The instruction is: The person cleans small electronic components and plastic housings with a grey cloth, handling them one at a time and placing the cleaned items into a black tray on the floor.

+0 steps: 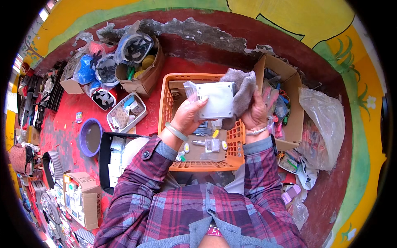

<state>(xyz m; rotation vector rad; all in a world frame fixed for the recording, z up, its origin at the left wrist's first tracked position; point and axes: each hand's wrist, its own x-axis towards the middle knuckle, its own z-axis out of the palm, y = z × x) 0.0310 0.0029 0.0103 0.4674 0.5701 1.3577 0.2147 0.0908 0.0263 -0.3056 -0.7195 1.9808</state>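
My left hand [187,117] grips a flat white square box [216,101] by its left side, thumb on its face. A piece of clear plastic [190,90] sticks out beside the box. My right hand [254,114] is closed on a grey cloth [245,87], which lies against the box's right edge and partly behind it. Both hands are above an orange plastic basket [166,108]. Inside the basket are a small clear case [212,145], a yellow piece [215,134] and several small white-and-yellow items, partly hidden by the box.
Right of the basket stands an open cardboard box [294,111] of mixed goods, beside a clear plastic bag [324,126]. To the left are a white tray [141,118], a purple basin [82,138] and a black bin [103,165]. Another carton [140,84] stands behind.
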